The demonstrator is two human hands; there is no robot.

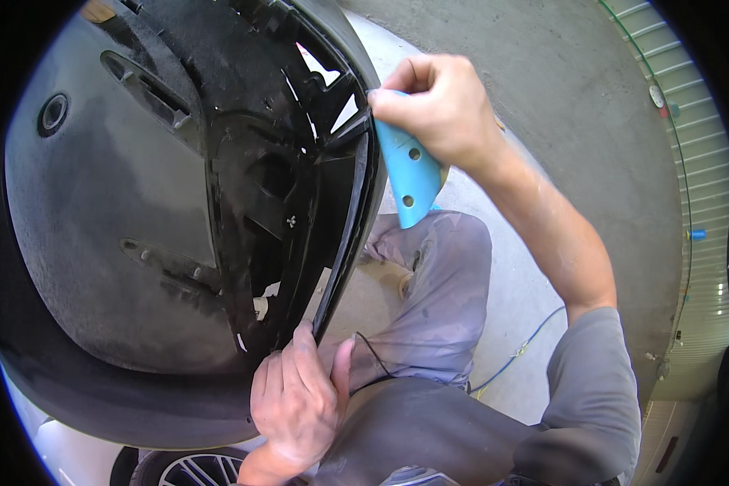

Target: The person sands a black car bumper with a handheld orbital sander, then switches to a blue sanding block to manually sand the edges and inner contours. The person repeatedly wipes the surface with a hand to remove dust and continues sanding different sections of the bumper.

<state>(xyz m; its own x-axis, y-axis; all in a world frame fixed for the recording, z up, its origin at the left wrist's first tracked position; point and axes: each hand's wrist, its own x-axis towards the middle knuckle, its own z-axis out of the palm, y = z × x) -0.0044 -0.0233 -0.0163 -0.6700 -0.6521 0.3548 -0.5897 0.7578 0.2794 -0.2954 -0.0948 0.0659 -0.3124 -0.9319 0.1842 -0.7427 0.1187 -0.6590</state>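
A large black car bumper (150, 194) takes up the left half of the view, its ribbed inner side with slots and cutouts facing me. At the upper middle my right hand (439, 109) pinches a folded light-blue sanding sheet (407, 185) with round holes. The sheet meets the bumper's outer edge and hangs down below my fingers. My left hand (296, 397) is low on the same edge, fingers over the rim and thumb on the other side, gripping it. The fingertips of the left hand partly hide behind the rim.
A grey concrete floor (543, 89) lies beyond my right arm. My bent leg (437, 292) is close beside the bumper. A thin blue hose (506, 360) runs over the pale floor. Below the bumper a car wheel (198, 470) shows. A ribbed light wall (705, 162) stands at the right.
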